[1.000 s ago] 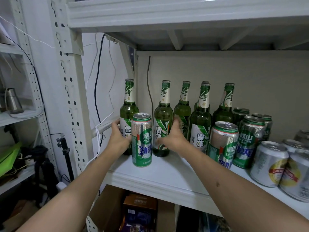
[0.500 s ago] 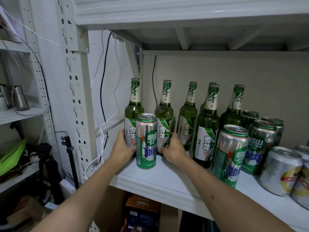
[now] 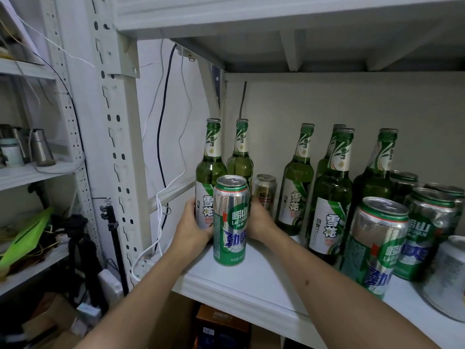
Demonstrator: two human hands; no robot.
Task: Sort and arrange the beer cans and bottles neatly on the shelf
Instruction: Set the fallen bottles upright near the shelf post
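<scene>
Several green glass beer bottles stand on the white shelf [image 3: 241, 280]. My left hand [image 3: 191, 229] grips the lower body of the leftmost bottle [image 3: 210, 170]. Beside it, my right hand [image 3: 260, 221] curls round the base of the second bottle [image 3: 240, 159], its fingers partly hidden. A tall green and silver can [image 3: 231, 220] stands upright in front of these two bottles, between my hands. More bottles [image 3: 329, 197] stand to the right, with a small red and gold can [image 3: 265, 192] behind.
Tall green cans [image 3: 377, 245] and a silver can [image 3: 448, 278] crowd the shelf's right front. The perforated shelf post [image 3: 118, 152] and hanging cables [image 3: 163, 147] stand left. Another shelf board is close overhead. Boxes sit below.
The second bottle has moved left and now stands close against the leftmost one, uncovering the small can behind. Both hands stayed on their bottles. The view came closer.
</scene>
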